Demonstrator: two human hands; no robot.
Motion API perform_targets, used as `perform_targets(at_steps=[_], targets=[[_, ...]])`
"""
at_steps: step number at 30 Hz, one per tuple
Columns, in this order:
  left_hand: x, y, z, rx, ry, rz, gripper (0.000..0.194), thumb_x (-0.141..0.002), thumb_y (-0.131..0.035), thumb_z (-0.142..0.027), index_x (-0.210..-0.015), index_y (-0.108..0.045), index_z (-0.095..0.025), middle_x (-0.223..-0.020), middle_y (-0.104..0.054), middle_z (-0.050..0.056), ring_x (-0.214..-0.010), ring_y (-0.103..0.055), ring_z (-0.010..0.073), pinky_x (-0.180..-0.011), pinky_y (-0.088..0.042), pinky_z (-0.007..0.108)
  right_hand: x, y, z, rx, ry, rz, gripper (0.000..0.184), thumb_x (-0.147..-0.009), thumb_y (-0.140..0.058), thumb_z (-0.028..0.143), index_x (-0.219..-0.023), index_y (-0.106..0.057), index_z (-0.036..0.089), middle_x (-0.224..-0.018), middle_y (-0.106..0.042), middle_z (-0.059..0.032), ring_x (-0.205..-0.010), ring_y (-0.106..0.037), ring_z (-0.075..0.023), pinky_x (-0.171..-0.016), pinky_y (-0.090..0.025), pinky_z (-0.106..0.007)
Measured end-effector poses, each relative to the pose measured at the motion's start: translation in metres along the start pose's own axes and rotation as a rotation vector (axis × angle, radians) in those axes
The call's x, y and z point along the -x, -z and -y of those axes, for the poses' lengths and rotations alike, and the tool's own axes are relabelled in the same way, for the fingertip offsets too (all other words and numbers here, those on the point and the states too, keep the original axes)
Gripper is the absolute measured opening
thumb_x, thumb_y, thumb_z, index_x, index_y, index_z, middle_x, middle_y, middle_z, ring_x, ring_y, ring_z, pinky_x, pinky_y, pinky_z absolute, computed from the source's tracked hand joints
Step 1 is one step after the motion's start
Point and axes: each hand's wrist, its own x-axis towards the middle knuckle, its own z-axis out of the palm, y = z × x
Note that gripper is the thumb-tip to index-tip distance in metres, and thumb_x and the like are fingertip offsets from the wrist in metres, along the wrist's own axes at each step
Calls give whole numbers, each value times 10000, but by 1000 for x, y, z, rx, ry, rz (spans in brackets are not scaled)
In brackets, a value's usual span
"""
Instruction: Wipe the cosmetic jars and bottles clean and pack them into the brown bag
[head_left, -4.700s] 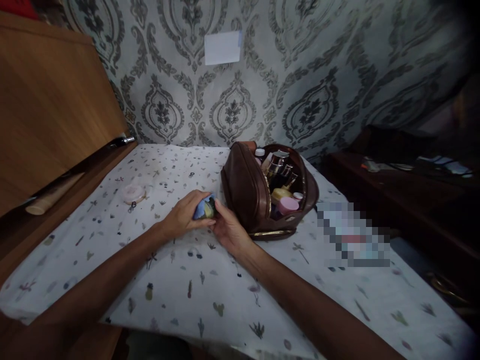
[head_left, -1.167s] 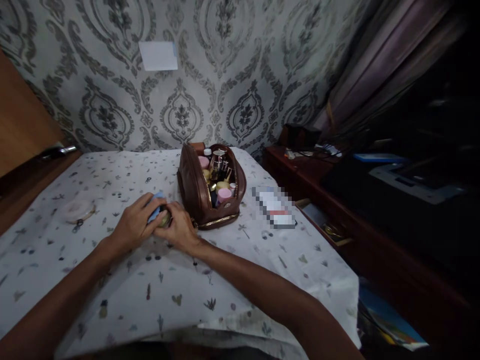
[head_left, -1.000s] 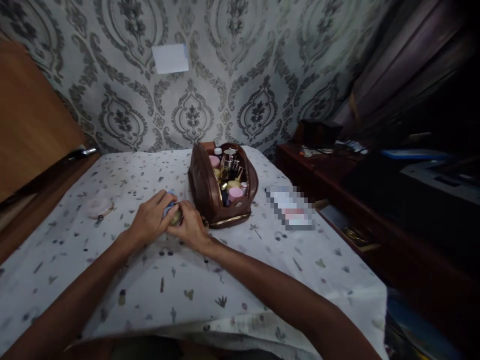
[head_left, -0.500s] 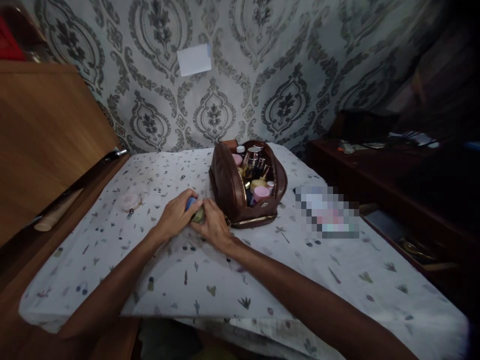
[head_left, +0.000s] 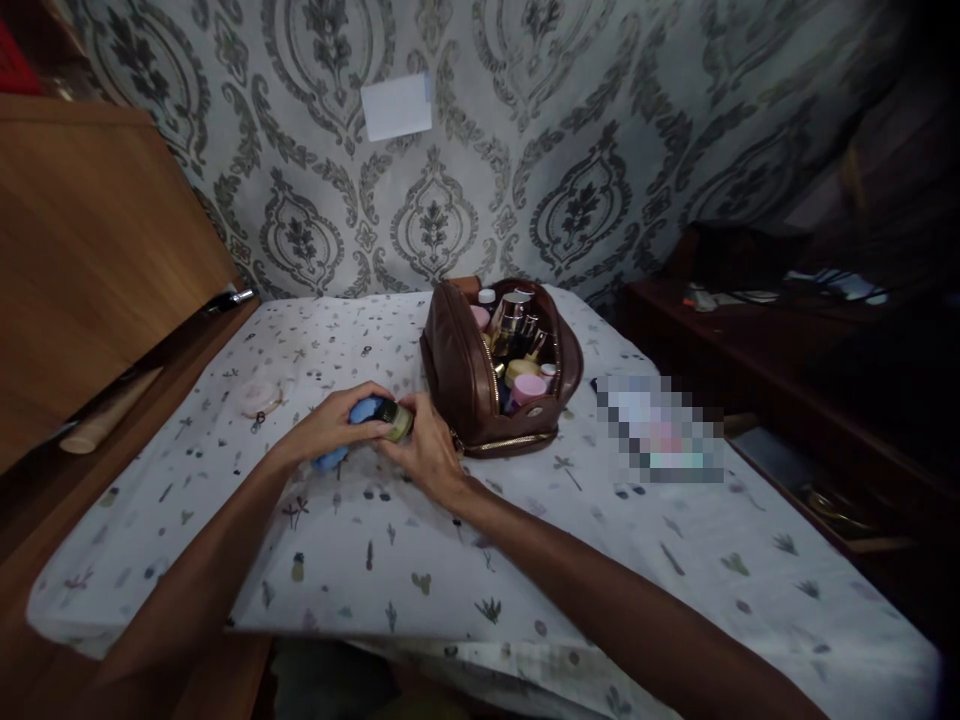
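Close to the middle of the table, my left hand (head_left: 334,425) is closed around a soft-looking blue cloth (head_left: 366,408), whose lower end (head_left: 330,458) hangs out beneath the palm. The cloth lies against the dark end of a small jar (head_left: 399,424) with a greenish-yellow part. Around the jar's other end, my right hand (head_left: 427,450) is closed, its fingers hiding much of it. Just beyond the right hand stands a brown cosmetic bag (head_left: 457,375), unzipped and filled with several bottles and jars, among them a pink-lidded jar (head_left: 529,388).
A patterned white cloth (head_left: 420,550) covers the table. To the left lies a small pale round item (head_left: 259,397) with a dark loop beside it. A blurred-out flat object (head_left: 660,425) is on the right. A wooden panel (head_left: 105,240) borders the left side.
My left hand has shifted slightly left, away from the right hand, so more of the blue cloth and the jar's dark end show. The right hand keeps its hold; the view tilts slightly.
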Motion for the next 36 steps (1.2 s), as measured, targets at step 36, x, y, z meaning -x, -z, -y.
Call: perform_targets(at_steps=[36], targets=[[-5,-24,10,598,99,-353,546,-884,-572,-639,-1205,-641,-203,-986,-683,48,-818,-641,187,-724,-520,282,-8,-1,5,-1187,-400,219,526,-572,-903,453,-896,-565,213,-780,-696,33,-633,-646,-112,-498,-395,-188]])
